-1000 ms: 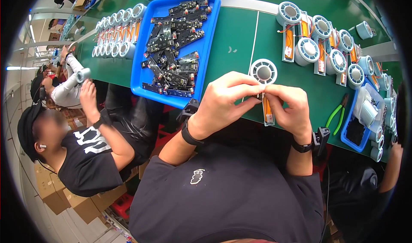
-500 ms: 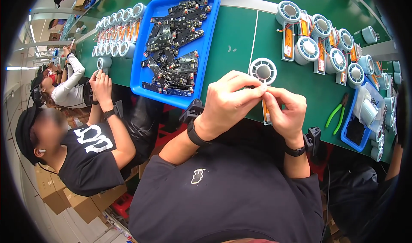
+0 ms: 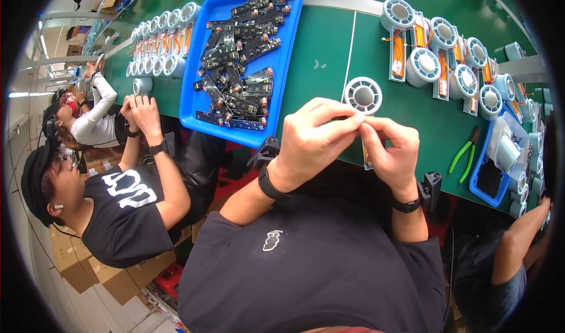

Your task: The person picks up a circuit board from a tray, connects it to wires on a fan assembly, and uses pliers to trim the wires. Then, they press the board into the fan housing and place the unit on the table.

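A light blue round fan unit [image 3: 363, 96] with a spoked grille lies on the green table, just beyond my fingertips. My left hand [image 3: 321, 134] is closed in a pinch beside its near edge. Against it, my right hand [image 3: 393, 147] pinches too, thumb and forefinger meeting the left fingertips. Whatever small piece they grip is hidden by the fingers. Below the hands a sliver of the unit's handle [image 3: 368, 157], with an orange part in it, shows between the wrists.
On the left a blue tray [image 3: 281, 77] holds several black circuit boards. Assembled fan units [image 3: 424, 66] stand in rows at right. Green-handled pliers [image 3: 462, 158] lie near a small blue bin [image 3: 493, 199]. Beside me at left a co-worker [image 3: 126, 195] handles something small; another person's arm [image 3: 519, 239] shows at right.
My hands stay pinched together, almost unmoved. The co-worker's hands at left have shifted, and another person's arm has come into view at the lower right.
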A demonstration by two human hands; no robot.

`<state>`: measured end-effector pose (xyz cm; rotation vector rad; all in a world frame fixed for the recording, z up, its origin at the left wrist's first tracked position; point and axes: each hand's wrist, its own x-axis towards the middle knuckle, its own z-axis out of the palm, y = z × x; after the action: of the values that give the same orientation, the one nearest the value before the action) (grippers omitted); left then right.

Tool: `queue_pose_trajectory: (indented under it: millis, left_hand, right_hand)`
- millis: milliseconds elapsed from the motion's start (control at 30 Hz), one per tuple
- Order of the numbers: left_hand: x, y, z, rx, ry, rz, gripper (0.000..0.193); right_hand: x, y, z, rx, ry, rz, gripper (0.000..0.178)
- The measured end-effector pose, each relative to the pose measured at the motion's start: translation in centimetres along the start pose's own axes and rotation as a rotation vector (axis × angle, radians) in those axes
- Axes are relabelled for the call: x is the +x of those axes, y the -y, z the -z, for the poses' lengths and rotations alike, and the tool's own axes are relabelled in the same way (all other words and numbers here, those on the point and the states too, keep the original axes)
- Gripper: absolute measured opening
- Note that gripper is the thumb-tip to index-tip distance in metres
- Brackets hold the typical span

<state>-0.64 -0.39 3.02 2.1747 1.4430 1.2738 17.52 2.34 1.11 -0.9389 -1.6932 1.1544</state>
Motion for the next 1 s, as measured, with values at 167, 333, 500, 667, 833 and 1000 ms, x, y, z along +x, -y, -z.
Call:
queue_pose_trajectory:
  millis: [167,333,500,667,833,1000]
  left_hand:
    - [0.2,-0.3,-0.1,0.016,-0.009,0.042,0.035]
    - [0.3,-0.4,-0.4,-0.022,0.002,0.054,0.035]
    - [0.4,-0.1,0.3,-0.08,0.054,0.076,0.034]
    - [0.7,-0.9,0.8,-0.128,0.029,0.283,0.031]
    - [0.9,-0.9,1.0,-0.151,0.027,0.425,0.033]
    - [1.1,-0.7,1.2,-0.075,0.112,0.353,0.034]
  right_hand:
    - [0.4,0.1,0.0,-0.007,-0.031,0.017,0.012]
    - [0.4,0.2,0.5,-0.102,-0.013,0.032,0.011]
    - [-0.1,-0.5,0.5,0.091,0.026,-0.03,0.012]
    - [-0.1,-0.5,1.3,0.216,-0.068,-0.081,0.013]
    - [0.6,-0.1,1.9,-0.03,0.023,0.075,0.021]
    - [0.3,-0.9,1.9,-0.084,0.002,0.037,0.019]
